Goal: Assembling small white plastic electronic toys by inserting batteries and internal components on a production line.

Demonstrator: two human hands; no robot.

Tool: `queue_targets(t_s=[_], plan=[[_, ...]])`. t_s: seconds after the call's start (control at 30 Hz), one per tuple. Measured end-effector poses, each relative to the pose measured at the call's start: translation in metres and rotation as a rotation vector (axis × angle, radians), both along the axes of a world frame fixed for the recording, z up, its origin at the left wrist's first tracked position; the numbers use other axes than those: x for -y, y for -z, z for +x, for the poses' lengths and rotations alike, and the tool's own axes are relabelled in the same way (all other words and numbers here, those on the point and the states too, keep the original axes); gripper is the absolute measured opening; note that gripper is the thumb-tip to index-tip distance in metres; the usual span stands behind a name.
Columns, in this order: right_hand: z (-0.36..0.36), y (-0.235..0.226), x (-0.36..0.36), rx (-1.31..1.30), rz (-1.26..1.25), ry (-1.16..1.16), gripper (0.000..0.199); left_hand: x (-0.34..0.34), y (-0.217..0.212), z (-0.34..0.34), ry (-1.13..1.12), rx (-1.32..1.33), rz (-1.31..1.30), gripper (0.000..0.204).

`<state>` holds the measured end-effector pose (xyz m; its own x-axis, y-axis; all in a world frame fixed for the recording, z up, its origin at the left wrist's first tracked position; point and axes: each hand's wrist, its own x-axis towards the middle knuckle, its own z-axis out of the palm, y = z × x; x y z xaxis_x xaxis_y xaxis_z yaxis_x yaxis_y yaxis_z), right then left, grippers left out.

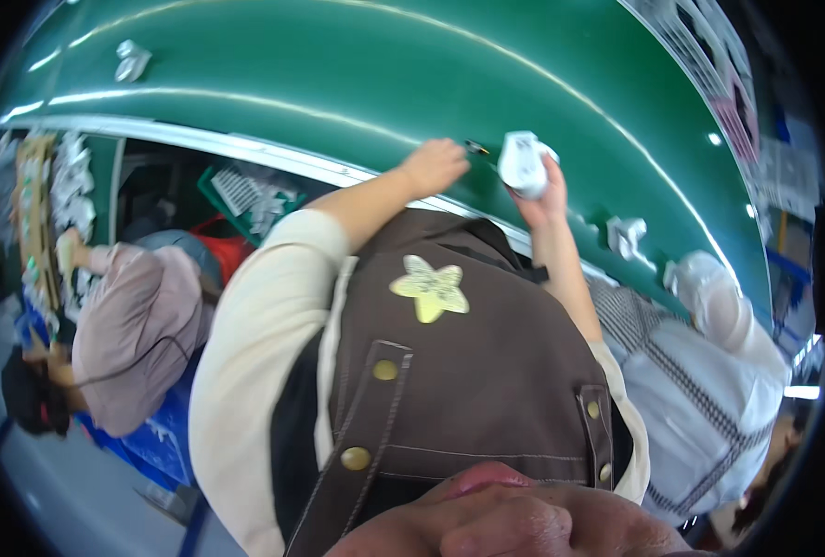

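Observation:
My right hand [550,197] grips a white rounded plastic part [521,165] just above the green work surface [338,65]. The part's flat face with a small dark marking shows, and my fingers wrap round its right side. To the left of it, my left hand [436,167] is closed, fingers curled down and toward the part. A small dark piece with an orange tip [476,148] lies beside those fingertips, between the hand and the white part. Whether the left fingers hold it cannot be made out.
A crumpled-looking white piece [132,61] lies at the far left of the surface, another [627,238] at the right. A green basket [250,200] of white parts stands below the edge. Co-workers sit at left [138,325] and right [709,390]; racks line the far right.

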<state>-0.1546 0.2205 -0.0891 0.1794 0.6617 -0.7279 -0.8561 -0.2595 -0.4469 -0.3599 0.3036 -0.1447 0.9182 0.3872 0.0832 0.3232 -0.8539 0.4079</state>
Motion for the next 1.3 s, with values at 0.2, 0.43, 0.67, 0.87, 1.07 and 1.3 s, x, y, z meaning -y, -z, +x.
queue_targets(t_s=[0.2,0.43,0.67,0.87,1.07,1.3], plan=[[0.026,0.036,0.043,0.156,-0.068,0.004,0.038,0.005,0.019,0.049,-0.062,0.409,0.219,0.008],[0.028,0.044,0.048,0.638,-0.100,-0.068,0.047,0.009,0.029,0.065,-0.137,-0.054,-0.009,0.013],[0.024,0.036,0.022,1.326,0.035,-0.278,0.070,0.018,0.007,0.029,-0.583,0.698,-1.708,0.017],[0.035,0.021,0.002,2.002,-0.098,-0.794,0.081,0.046,-0.044,-0.069,-0.573,0.955,-1.950,0.023],[0.039,0.035,0.005,2.295,-0.124,-0.648,0.085,0.087,-0.057,-0.132,-0.875,1.056,-2.028,0.017],[0.010,0.016,0.008,2.349,0.161,-0.699,0.079,0.158,0.000,-0.186,-1.283,1.021,-1.657,0.016]])
